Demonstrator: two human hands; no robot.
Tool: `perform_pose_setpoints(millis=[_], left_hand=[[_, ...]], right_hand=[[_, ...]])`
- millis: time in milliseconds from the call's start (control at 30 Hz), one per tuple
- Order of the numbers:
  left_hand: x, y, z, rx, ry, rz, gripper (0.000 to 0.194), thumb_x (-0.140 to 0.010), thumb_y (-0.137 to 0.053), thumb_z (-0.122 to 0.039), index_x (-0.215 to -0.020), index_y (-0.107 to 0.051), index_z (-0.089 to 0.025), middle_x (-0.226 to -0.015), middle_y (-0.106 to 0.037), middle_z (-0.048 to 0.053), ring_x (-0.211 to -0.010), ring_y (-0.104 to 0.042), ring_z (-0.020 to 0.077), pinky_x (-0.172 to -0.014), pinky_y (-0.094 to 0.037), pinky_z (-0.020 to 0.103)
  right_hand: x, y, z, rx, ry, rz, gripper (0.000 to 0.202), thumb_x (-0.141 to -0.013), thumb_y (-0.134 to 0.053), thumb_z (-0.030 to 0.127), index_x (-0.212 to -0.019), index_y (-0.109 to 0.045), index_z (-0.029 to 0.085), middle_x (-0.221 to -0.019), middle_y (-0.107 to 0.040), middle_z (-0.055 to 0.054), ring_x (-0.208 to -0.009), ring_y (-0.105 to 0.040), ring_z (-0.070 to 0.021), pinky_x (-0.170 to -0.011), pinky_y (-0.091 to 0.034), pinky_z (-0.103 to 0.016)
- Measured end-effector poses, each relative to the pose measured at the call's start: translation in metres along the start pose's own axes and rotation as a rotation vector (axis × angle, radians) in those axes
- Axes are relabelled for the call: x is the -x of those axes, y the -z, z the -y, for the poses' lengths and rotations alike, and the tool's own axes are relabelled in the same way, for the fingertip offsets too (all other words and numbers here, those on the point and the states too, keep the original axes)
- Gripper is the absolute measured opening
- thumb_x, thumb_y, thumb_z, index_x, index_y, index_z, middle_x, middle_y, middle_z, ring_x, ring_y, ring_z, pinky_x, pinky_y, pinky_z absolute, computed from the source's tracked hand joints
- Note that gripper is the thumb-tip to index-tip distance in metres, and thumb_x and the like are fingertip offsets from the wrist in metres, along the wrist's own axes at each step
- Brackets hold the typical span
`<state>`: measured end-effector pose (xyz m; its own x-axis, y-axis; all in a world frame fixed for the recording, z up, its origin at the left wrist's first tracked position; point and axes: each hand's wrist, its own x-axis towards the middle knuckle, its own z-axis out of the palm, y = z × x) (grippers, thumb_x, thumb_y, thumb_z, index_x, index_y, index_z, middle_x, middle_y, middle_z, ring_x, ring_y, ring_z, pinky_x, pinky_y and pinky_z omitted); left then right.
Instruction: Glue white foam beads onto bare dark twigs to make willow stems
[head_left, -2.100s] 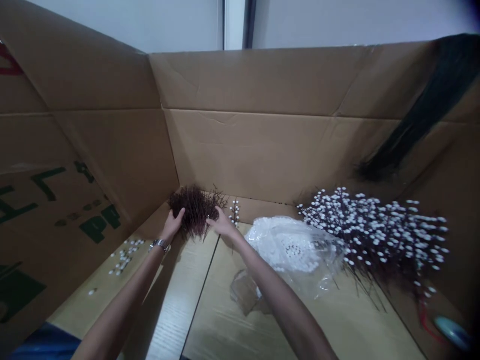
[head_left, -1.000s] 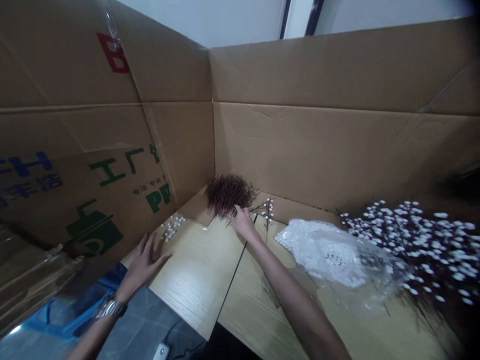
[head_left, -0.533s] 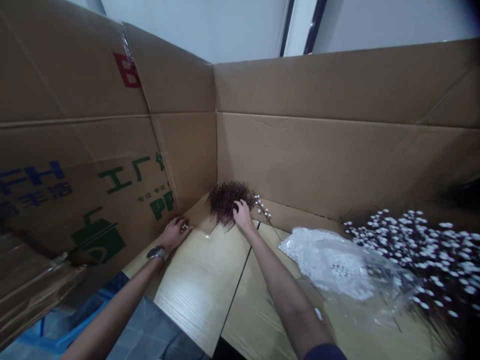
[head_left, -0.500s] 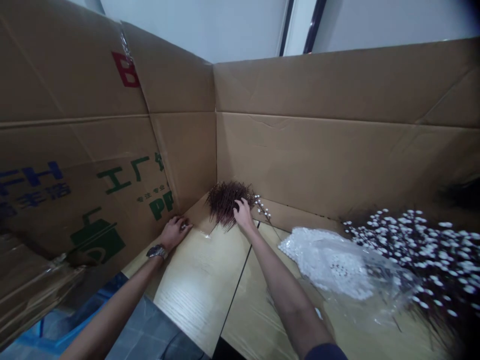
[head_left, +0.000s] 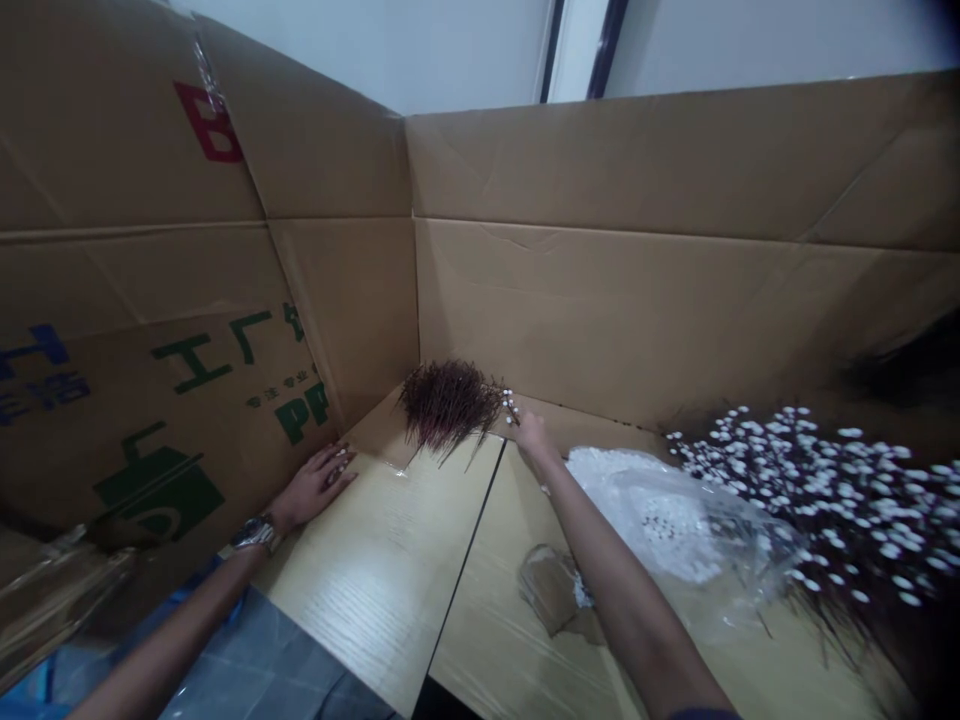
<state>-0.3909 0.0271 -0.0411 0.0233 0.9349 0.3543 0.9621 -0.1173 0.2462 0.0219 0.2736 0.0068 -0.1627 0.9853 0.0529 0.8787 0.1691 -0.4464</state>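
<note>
Cardboard walls (head_left: pixel 600 300) fence the wooden table (head_left: pixel 390 590): left hand (head_left: pixel 315 482) flat, fingers together over loose white beads, right hand (head_left: pixel 531 432) pinching a beaded sprig (head_left: pixel 510 405) beside bare twigs (head_left: pixel 446 402) at the far corner.

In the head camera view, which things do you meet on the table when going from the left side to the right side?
left hand → bundle of bare brown twigs → right hand → clear bag of white beads → pile of white-budded branches

Two hands: left hand (head_left: pixel 315 485), right hand (head_left: pixel 530 432). One bare brown twig bundle (head_left: pixel 446 402). One big pile of white-budded branches (head_left: pixel 817 495). One clear plastic bag of white beads (head_left: pixel 660 515). One wristwatch (head_left: pixel 253 534). Two tabletop panels (head_left: pixel 390 570).
</note>
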Motion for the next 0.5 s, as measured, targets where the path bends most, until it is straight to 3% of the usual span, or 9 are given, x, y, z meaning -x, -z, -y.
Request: perform_pose_setpoints(millis=[267,500], left_hand=[[-0.025,-0.012,0.01,-0.025,0.038,-0.059,0.026,-0.098,-0.061,-0.032,-0.118,-0.065,-0.017,-0.126,-0.064,0.01,-0.111,-0.063,0.025,-0.096,-0.053,0.048],[-0.028,-0.011,0.006,-0.081,0.058,-0.034,0.026,-0.097,-0.062,-0.033,-0.117,-0.065,-0.017,-0.127,-0.063,0.01,-0.113,-0.062,0.0258,-0.096,-0.053,0.048]], right_hand=[[-0.011,0.024,-0.008,-0.111,-0.07,-0.05,0.036,-0.097,-0.061,0.036,-0.128,-0.059,0.018,-0.127,-0.062,-0.01,-0.107,-0.065,-0.0236,-0.09,-0.057,-0.045],[0.017,0.041,-0.006,-0.205,0.044,-0.029,0.036,-0.097,-0.063,0.035,-0.128,-0.059,0.018,-0.129,-0.061,-0.01,-0.11,-0.064,-0.0245,-0.092,-0.056,-0.046]])
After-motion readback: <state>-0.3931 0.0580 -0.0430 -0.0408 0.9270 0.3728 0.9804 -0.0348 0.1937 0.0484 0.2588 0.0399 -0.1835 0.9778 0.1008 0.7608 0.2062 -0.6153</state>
